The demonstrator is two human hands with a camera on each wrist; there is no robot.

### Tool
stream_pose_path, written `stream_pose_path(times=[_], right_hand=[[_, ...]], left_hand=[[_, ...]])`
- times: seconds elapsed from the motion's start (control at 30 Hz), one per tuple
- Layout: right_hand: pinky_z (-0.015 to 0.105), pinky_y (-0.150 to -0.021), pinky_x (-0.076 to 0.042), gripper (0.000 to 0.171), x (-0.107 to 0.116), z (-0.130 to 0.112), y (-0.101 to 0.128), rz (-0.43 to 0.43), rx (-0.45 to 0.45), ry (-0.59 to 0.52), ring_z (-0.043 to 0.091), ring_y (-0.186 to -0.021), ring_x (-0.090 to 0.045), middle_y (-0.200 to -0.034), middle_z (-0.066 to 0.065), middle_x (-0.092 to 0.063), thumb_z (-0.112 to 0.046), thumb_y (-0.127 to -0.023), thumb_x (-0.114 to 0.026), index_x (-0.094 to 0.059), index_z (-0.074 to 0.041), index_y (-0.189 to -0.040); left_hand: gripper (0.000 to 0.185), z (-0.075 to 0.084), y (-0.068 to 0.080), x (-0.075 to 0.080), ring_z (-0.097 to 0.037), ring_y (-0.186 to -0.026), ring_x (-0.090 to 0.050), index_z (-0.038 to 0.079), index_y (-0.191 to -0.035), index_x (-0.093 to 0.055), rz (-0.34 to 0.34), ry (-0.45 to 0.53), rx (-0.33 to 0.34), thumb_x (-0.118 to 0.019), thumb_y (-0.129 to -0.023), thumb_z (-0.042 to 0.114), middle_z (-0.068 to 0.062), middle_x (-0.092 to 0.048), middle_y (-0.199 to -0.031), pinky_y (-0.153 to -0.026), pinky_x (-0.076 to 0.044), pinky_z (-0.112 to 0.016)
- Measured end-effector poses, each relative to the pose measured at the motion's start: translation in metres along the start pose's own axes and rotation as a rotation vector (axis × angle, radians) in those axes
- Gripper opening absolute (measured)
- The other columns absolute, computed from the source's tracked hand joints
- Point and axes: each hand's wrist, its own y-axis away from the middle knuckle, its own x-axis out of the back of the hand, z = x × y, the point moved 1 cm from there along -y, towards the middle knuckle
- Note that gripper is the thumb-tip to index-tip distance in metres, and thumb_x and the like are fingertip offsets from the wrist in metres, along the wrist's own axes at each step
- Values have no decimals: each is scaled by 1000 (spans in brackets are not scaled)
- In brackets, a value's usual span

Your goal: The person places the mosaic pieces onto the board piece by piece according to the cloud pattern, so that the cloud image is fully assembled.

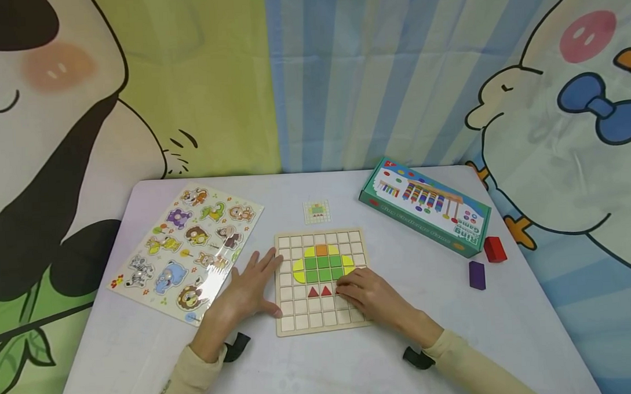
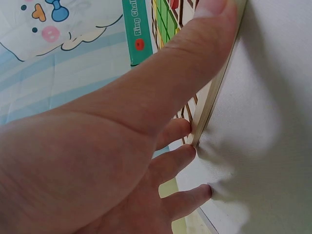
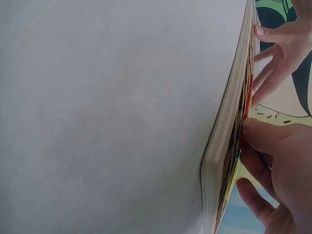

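A wooden grid board (image 1: 301, 324) lies on the white table. Yellow, green and orange pieces form a shape on it, with an orange square (image 1: 321, 250) at the top and green squares (image 1: 323, 274) in the middle. Below them sit two red triangles (image 1: 326, 291). My right hand (image 1: 373, 296) bends over the board's right side, thumb and forefinger pinching a third red triangle (image 1: 337, 291), mostly hidden by the fingers. With fingers spread, my left hand (image 1: 248, 289) touches the board's left edge; its thumb (image 2: 195, 53) rests on the rim in the left wrist view.
A small pattern card (image 1: 317, 212) lies behind the board. To the left is an animal puzzle sheet (image 1: 192, 253). At the back right lies a green game box (image 1: 425, 207), with a red block (image 1: 495, 249) and a purple block (image 1: 477, 275) beside it.
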Motion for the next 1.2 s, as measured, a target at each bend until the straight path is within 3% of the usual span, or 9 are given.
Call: stream_pose_path(times=[0.37, 0.63, 0.87, 1.07, 1.2], right_hand=[[28, -83, -58, 22, 1, -4, 1, -26, -94, 28, 14, -92, -65, -98, -2, -74, -10, -83, -82, -81, -13, -105], [28, -81, -58, 24, -2, -9, 6, 0, -42, 108, 16, -92, -67, -99, 1, -74, -8, -82, -82, -81, -10, -106], [27, -78, -55, 19, -3, -12, 7, 3, -54, 115, 14, -91, -64, -99, 0, -71, -9, -85, -80, -82, -13, -104], [29, -79, -53, 20, 8, -13, 1, 0, -93, 111, 14, -91, -63, -97, -1, -71, -12, -82, -84, -81, -12, -101], [31, -82, -54, 20, 20, -7, -8, 37, -124, 107, 15, -93, -63, -97, 0, -71, -13, -81, -85, -80, -10, -101]], left_hand=[[120, 1, 0, -1, -49, -154, -12, 9, -159, -33, 0, 18, -7, -95, -59, 32, -13, -18, -170, -107, -12, -87], [120, 0, -1, -2, -49, -154, -11, 10, -159, -32, 1, 13, -2, -95, -59, 32, -13, -17, -170, -107, -12, -87], [120, -1, -1, -2, -49, -154, -11, 10, -159, -32, 4, 3, 2, -95, -59, 32, -13, -17, -170, -107, -12, -86], [118, 0, 0, 0, -51, -153, -15, 8, -158, -34, 15, -25, -14, -95, -60, 35, -15, -21, -169, -108, -11, -86], [114, 0, 1, 0, -52, -152, -15, 6, -158, -33, 58, -49, -27, -91, -66, 41, -17, -23, -168, -110, -8, -85]])
